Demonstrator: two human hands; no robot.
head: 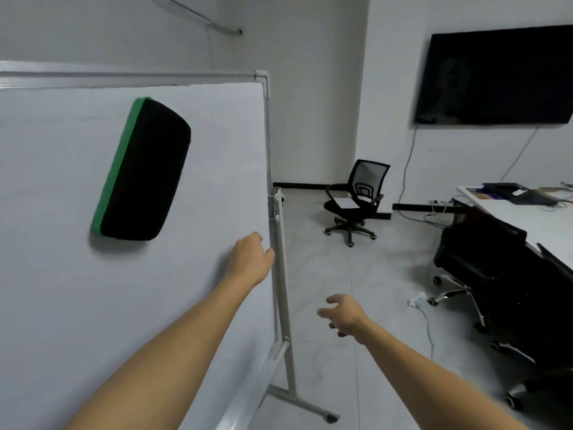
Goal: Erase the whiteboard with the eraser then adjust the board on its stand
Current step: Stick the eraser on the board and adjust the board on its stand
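The whiteboard (77,305) fills the left half of the view, its white surface blank. A black eraser (142,170) with a green edge clings to the board's upper part, tilted, with no hand on it. My left hand (251,259) grips the board's right edge, fingers curled round the frame and out of sight behind it. My right hand (342,313) hovers in the air to the right of the stand's upright post (283,290), fingers loosely spread, holding nothing. The stand's foot (307,405) with a caster rests on the tiled floor.
A black mesh office chair (356,200) stands in the far corner. Dark chairs (502,283) line a white table (527,212) at the right. A black screen (496,76) hangs on the right wall. Cables and a power strip (418,297) lie on the floor.
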